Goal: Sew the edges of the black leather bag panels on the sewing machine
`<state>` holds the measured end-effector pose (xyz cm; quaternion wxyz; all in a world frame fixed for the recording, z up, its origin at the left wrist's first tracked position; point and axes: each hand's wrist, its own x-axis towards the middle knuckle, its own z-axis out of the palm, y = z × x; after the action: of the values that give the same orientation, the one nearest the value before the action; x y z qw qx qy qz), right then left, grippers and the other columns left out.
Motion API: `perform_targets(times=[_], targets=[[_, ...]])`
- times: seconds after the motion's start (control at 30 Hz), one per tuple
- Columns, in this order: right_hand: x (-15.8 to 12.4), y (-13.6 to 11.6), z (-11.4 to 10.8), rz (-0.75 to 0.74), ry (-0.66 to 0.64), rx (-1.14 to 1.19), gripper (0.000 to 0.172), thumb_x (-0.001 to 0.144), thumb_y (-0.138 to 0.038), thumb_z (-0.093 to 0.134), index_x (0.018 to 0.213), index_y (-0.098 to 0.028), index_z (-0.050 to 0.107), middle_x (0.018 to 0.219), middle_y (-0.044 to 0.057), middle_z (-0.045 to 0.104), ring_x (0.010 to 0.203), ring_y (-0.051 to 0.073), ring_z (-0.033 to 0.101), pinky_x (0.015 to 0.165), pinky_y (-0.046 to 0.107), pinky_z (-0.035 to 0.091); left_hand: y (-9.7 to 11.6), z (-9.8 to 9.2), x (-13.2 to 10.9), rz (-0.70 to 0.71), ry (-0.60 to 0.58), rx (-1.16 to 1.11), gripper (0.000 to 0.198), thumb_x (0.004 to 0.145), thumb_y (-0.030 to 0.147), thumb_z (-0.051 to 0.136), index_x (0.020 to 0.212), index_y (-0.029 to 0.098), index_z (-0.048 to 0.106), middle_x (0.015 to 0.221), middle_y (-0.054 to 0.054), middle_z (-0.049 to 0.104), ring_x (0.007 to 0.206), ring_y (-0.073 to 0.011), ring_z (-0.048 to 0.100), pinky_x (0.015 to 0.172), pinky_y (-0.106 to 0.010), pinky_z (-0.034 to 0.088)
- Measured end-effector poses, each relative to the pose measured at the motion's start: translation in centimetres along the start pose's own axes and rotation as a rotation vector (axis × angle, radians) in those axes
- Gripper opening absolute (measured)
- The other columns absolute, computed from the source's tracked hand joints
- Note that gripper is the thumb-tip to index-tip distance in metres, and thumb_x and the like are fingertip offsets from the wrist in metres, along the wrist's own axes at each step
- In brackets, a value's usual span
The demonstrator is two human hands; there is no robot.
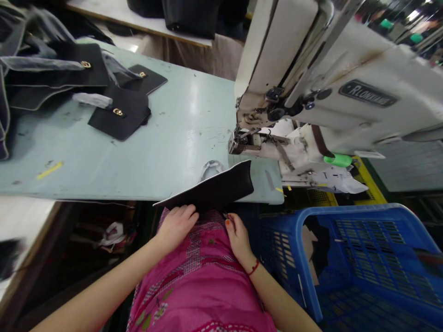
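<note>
A black leather panel (pixel 218 189) lies half over the front edge of the pale green sewing table (pixel 138 152), just below the needle of the white sewing machine (pixel 311 92). My left hand (pixel 176 226) rests at the panel's near edge above my pink garment, fingers curled down on it. My right hand (pixel 237 233) pinches the panel's near edge from below, with its fingers closed.
More black panels with gold clasps (pixel 119 113) and plastic-wrapped pieces are piled at the table's far left. A blue plastic basket (pixel 346 258) stands at my right. A green thread spool (pixel 337 160) sits under the machine arm. Another table runs behind.
</note>
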<state>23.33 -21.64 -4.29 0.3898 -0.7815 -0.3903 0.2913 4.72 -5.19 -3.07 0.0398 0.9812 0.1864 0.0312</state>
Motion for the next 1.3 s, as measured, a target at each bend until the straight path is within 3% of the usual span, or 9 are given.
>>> perform_targets(times=[0.13,0.3,0.4,0.53,0.67,0.8,1.13,1.3], targets=[[-0.5,0.4,1.1,-0.028,-0.084,-0.084,0.018,0.099,-0.029,0.051,0.108,-0.019,0.062,0.101,0.008,0.070,0.094,0.020,0.067,0.083,0.030,0.051,0.4,0.8,-0.6,-0.065,0.064,-0.130,0.014,0.093,0.011,0.052,0.095,0.016,0.066,0.111,-0.012,0.066,0.093,-0.0246,0.064,0.076,-0.036,0.051],[-0.4,0.6,2.3,-0.076,-0.161,-0.103,0.018,0.095,-0.023,0.058,0.111,-0.018,0.062,0.107,0.010,0.069,0.100,0.023,0.066,0.088,0.033,0.050,1.3,0.8,-2.1,-0.208,0.044,-0.406,0.021,0.102,0.026,0.042,0.093,0.018,0.059,0.086,-0.004,0.065,0.076,-0.0182,0.065,0.069,-0.030,0.050],[0.3,0.4,3.2,-0.107,-0.183,-0.114,0.017,0.094,-0.020,0.059,0.110,-0.017,0.063,0.109,0.011,0.068,0.102,0.024,0.064,0.092,0.036,0.050,1.8,0.7,-2.5,-0.330,0.124,-0.503,0.018,0.101,0.031,0.045,0.097,0.019,0.057,0.087,-0.004,0.067,0.077,-0.0180,0.067,0.071,-0.029,0.052],[1.2,0.4,4.0,-0.127,-0.182,-0.114,0.017,0.095,-0.018,0.058,0.111,-0.015,0.061,0.108,0.012,0.068,0.101,0.023,0.065,0.091,0.036,0.050,2.5,0.3,-1.9,-0.332,0.166,-0.321,0.021,0.100,0.032,0.049,0.112,0.017,0.058,0.098,-0.008,0.067,0.086,-0.0211,0.067,0.076,-0.031,0.052],[1.5,0.6,4.3,-0.131,-0.172,-0.107,0.018,0.095,-0.018,0.058,0.113,-0.018,0.061,0.108,0.010,0.069,0.101,0.022,0.065,0.090,0.035,0.051,2.9,0.0,-0.5,-0.322,0.095,-0.177,0.023,0.100,0.029,0.045,0.108,0.016,0.063,0.099,-0.009,0.062,0.082,-0.0207,0.063,0.067,-0.030,0.049],[1.6,0.8,4.4,-0.124,-0.157,-0.109,0.019,0.094,-0.018,0.059,0.112,-0.019,0.061,0.107,0.009,0.069,0.098,0.022,0.066,0.086,0.034,0.051,3.3,-0.1,0.3,-0.345,0.073,-0.220,0.025,0.101,0.028,0.043,0.095,0.017,0.065,0.097,-0.007,0.059,0.078,-0.0182,0.062,0.063,-0.027,0.046],[1.7,1.0,4.9,-0.147,-0.145,-0.117,0.019,0.097,-0.024,0.057,0.114,-0.017,0.061,0.109,0.012,0.069,0.102,0.024,0.065,0.086,0.034,0.051,4.5,0.1,-0.1,-0.422,0.080,-0.377,0.022,0.099,0.030,0.045,0.094,0.019,0.063,0.094,-0.005,0.058,0.075,-0.0169,0.062,0.062,-0.027,0.045],[1.4,0.9,5.1,-0.145,-0.157,-0.138,0.015,0.099,-0.023,0.051,0.106,-0.020,0.064,0.094,0.008,0.071,0.085,0.021,0.068,0.075,0.030,0.050,4.8,0.0,0.2,-0.398,0.104,-0.390,0.022,0.100,0.028,0.044,0.095,0.018,0.063,0.093,-0.005,0.058,0.077,-0.0168,0.062,0.063,-0.027,0.046]])
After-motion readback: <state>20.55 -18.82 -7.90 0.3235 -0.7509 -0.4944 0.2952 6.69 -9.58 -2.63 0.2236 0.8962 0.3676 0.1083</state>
